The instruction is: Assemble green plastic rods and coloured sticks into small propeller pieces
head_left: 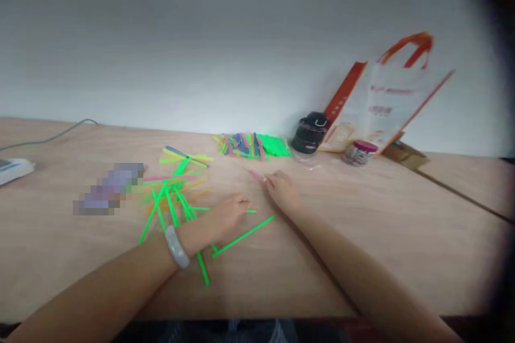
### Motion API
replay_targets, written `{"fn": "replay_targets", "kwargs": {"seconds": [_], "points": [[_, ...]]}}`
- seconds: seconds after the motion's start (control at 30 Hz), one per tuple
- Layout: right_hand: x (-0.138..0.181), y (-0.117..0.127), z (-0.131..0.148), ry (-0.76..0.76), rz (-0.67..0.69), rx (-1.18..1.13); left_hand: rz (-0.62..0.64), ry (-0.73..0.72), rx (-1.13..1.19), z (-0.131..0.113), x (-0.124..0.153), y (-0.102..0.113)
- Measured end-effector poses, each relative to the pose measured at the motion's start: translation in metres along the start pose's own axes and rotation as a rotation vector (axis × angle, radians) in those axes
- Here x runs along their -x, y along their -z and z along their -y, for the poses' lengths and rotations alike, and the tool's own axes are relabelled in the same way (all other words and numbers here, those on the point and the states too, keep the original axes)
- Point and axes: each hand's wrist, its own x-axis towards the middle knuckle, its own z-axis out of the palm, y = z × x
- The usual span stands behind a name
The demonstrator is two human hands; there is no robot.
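My right hand point(282, 191) is closed, its fingertips pinching a short pink strip point(256, 175) that points away to the left. My left hand point(230, 213), with a pale bangle point(176, 247) on its wrist, is curled shut low over the table. A thin green stick point(251, 211) shows on either side of that hand; whether the fingers grip it is hidden. Left of and beneath my left forearm lies a loose spread of green sticks point(170, 204), with yellow, orange and pink strips among them. Another green stick point(245, 236) lies in front of the left hand.
Toward the wall sits a pack of coloured strips point(251, 146). Right of it stand a black camera lens point(309, 133), a pink-lidded jar point(360, 153) and a white-and-orange bag point(374, 102). A blurred flat object point(110, 187) lies left, and a cable point(60, 134) runs behind it.
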Motion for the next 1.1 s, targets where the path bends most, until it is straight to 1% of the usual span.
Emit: {"fn": "replay_targets", "kwargs": {"seconds": [0.1, 0.17, 0.33, 0.43, 0.5, 0.57, 0.6, 0.67, 0.73, 0.83, 0.97, 1.03, 1.1], "points": [[0.004, 0.000, 0.001, 0.035, 0.032, 0.067, 0.053, -0.048, 0.027, -0.009, 0.009, 0.003], [0.005, -0.001, 0.000, 0.054, 0.040, 0.084, 0.069, -0.076, 0.040, -0.010, 0.013, 0.003], [0.002, -0.006, -0.004, 0.041, 0.070, 0.123, 0.027, -0.056, 0.014, 0.005, 0.009, -0.007], [0.003, -0.004, -0.004, 0.072, 0.001, 0.051, -0.008, -0.033, -0.004, 0.016, 0.005, -0.008], [0.007, -0.001, -0.002, 0.176, -0.069, -0.068, -0.042, -0.007, -0.012, 0.020, 0.005, -0.005], [0.013, 0.004, 0.003, 0.329, -0.094, -0.214, -0.062, 0.010, -0.016, 0.023, 0.006, -0.002], [0.017, 0.007, 0.005, 0.406, -0.081, -0.277, -0.069, 0.015, -0.011, 0.024, 0.007, -0.001], [0.023, 0.010, 0.011, 0.531, -0.007, -0.349, -0.079, 0.022, 0.001, 0.024, 0.009, 0.001], [0.026, 0.011, 0.016, 0.591, 0.056, -0.359, -0.077, 0.043, -0.006, 0.023, 0.010, 0.005], [0.026, 0.007, 0.019, 0.582, 0.055, -0.352, -0.121, 0.057, -0.069, 0.019, 0.009, 0.016], [0.023, 0.002, 0.019, 0.571, 0.033, -0.331, -0.348, 0.066, -0.137, 0.017, 0.007, 0.044], [0.023, 0.001, 0.019, 0.572, 0.031, -0.325, -0.452, 0.119, -0.181, 0.020, 0.008, 0.064], [0.023, 0.000, 0.018, 0.571, 0.030, -0.328, -0.484, 0.233, -0.266, 0.024, 0.015, 0.086]]}}
